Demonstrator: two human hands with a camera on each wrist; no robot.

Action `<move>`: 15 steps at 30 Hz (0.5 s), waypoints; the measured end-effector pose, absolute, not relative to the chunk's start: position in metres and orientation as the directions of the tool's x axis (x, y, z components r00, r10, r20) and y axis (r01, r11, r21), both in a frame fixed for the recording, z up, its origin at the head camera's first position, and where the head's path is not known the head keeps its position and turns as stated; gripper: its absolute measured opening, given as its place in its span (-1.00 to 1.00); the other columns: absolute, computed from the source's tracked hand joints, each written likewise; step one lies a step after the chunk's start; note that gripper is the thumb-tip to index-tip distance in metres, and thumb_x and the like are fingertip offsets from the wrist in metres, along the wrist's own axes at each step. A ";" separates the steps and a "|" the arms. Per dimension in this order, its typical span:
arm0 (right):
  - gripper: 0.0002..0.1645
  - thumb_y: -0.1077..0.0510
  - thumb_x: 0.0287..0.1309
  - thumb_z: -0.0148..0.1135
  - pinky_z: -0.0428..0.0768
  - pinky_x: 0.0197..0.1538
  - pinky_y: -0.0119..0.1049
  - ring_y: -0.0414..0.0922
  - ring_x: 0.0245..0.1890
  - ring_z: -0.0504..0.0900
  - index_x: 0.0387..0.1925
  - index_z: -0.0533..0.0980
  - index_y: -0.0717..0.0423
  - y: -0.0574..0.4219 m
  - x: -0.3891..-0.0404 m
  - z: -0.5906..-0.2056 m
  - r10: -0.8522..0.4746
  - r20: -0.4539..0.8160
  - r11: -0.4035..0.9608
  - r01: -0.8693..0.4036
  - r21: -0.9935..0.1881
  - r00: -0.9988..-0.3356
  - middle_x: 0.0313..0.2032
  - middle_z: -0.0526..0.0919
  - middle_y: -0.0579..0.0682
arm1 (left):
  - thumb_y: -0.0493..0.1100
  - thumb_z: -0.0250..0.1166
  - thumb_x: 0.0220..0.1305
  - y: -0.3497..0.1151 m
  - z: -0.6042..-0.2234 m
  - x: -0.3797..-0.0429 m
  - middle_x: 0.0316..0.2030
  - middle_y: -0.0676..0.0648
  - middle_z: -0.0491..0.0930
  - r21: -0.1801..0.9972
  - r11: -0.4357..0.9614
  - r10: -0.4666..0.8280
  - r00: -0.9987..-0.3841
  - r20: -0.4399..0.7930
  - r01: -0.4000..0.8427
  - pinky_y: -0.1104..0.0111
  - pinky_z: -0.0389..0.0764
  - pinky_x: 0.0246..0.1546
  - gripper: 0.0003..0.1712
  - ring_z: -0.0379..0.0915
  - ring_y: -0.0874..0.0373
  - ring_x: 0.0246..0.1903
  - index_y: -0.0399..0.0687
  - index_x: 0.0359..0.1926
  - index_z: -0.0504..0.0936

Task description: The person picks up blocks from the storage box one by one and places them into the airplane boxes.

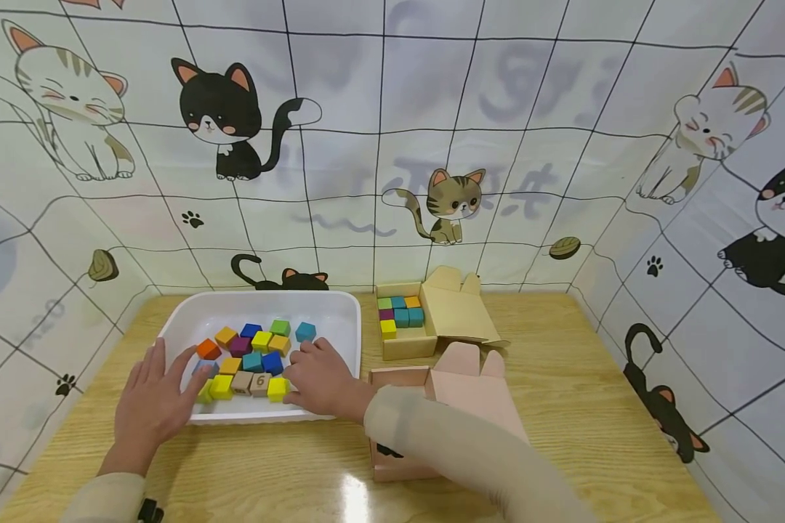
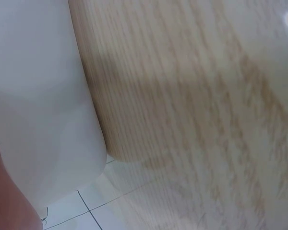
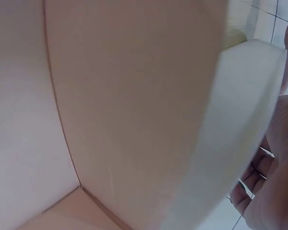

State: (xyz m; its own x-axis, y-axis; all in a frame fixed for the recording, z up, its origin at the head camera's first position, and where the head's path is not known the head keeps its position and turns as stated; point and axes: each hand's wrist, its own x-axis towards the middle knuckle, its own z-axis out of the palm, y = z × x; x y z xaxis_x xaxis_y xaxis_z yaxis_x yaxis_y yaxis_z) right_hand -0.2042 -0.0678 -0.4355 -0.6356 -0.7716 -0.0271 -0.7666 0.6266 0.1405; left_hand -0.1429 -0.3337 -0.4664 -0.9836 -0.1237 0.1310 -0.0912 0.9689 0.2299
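In the head view a white tray [image 1: 327, 309] holds many coloured cubes, among them a yellow cube [image 1: 278, 390], a dark blue cube [image 1: 272, 362] and a wooden cube marked 6 [image 1: 259, 384]. My left hand [image 1: 157, 396] lies over the tray's left rim, fingers spread, its thumb near a light blue cube [image 1: 207, 367]. Over the tray's right side, my right hand [image 1: 323, 378] has bent fingers beside the yellow and dark blue cubes; whether it pinches one is hidden. The right forearm crosses a pink box [image 1: 399, 375], mostly covering its inside.
Behind the pink box stands a yellow box [image 1: 408, 350] partly filled with coloured cubes, its lid [image 1: 461, 312] folded out to the right. The pink lid [image 1: 477, 396] also lies to the right. A cat-patterned cloth [image 1: 340, 167] surrounds the wooden table [image 1: 602, 436].
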 end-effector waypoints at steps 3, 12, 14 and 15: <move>-0.52 -0.41 0.05 0.02 0.28 -0.09 -0.36 -0.25 -0.21 0.23 -0.06 0.53 -0.38 -0.072 -0.204 -0.438 -0.755 -0.036 0.645 -0.751 0.145 -0.655 -0.20 0.50 -0.30 | 0.35 -0.30 0.31 -0.334 -0.466 -0.143 0.37 -0.43 -0.32 0.232 0.969 -0.118 -0.984 0.136 -0.084 -0.24 -0.26 0.29 -0.21 -0.46 -0.36 0.36 -0.08 0.33 0.13; -0.54 -0.41 0.02 0.06 0.27 -0.11 -0.37 -0.25 -0.23 0.23 -0.10 0.55 -0.37 -0.078 -0.207 -0.442 -0.735 -0.042 0.667 -0.733 0.134 -0.676 -0.22 0.50 -0.31 | 0.33 -0.29 0.32 -0.334 -0.464 -0.141 0.37 -0.44 -0.26 0.224 0.971 -0.115 -0.981 0.153 -0.079 -0.25 -0.21 0.29 -0.23 -0.43 -0.36 0.36 -0.08 0.33 0.14; -0.55 -0.40 0.02 0.07 0.25 -0.13 -0.37 -0.24 -0.23 0.22 -0.11 0.56 -0.37 -0.079 -0.207 -0.443 -0.736 -0.047 0.665 -0.735 0.131 -0.675 -0.24 0.49 -0.31 | 0.34 -0.29 0.31 -0.334 -0.464 -0.141 0.37 -0.44 -0.27 0.222 0.972 -0.116 -0.982 0.152 -0.080 -0.25 -0.20 0.28 -0.23 -0.44 -0.36 0.36 -0.08 0.33 0.14; -0.55 -0.40 0.02 0.07 0.25 -0.14 -0.36 -0.24 -0.24 0.22 -0.11 0.56 -0.37 -0.080 -0.207 -0.443 -0.736 -0.050 0.665 -0.735 0.132 -0.675 -0.25 0.49 -0.31 | 0.34 -0.29 0.31 -0.334 -0.465 -0.141 0.37 -0.44 -0.27 0.223 0.971 -0.116 -0.982 0.151 -0.081 -0.25 -0.21 0.29 -0.22 -0.43 -0.36 0.36 -0.08 0.33 0.14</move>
